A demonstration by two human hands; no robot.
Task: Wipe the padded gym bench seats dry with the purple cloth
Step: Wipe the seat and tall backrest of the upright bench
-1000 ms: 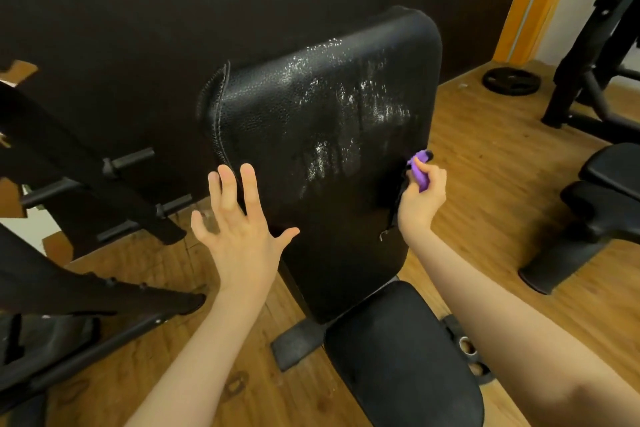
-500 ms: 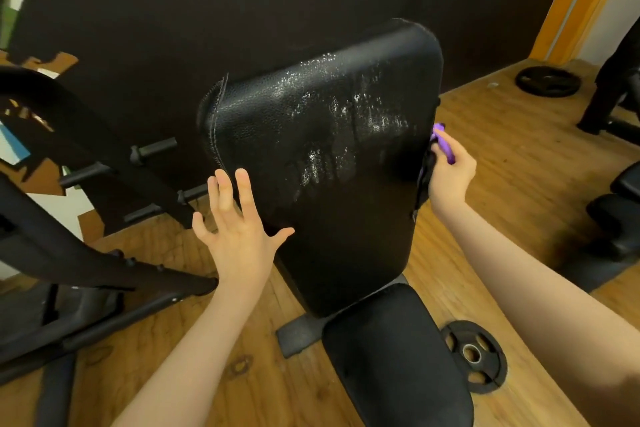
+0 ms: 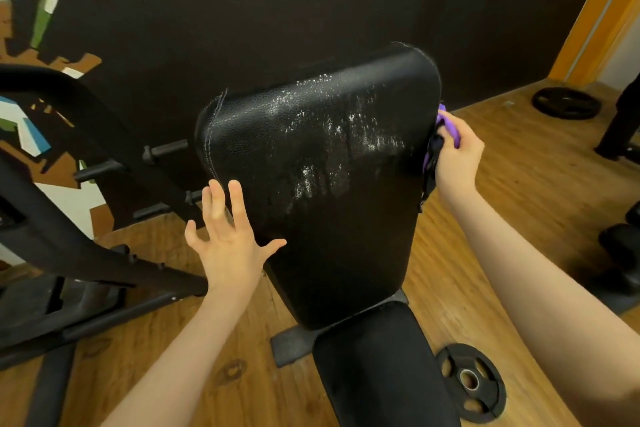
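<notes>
right hand (image 3: 456, 152) has slid a bit further up the right edge of the backrest (image 3: 322, 184) since half a sec ago, and the view has swung left a touch so more of the rack (image 3: 69, 218) shows; left hand looks about where it was. the right hand's fingers are curled round the purple cloth (image 3: 448, 125), bunched up small, only a bit poking out the top of the fist, touching or just about touching the pad's side. left hand (image 3: 230, 239) is flat and spread, holding nothing, near the pad's lower left edge, can't tell if it's actually touching. the wet patch (image 3: 332, 142) lies to the left of the cloth, across the upper middle of the pad, so the right hand is clearly the nearer one. the pad's long axis runs from the seat (image 3: 384, 367) up and away, tilted back, face pointing toward the camera. i'd guess the next swipe goes leftward across the face, which isn't dry yet.
</notes>
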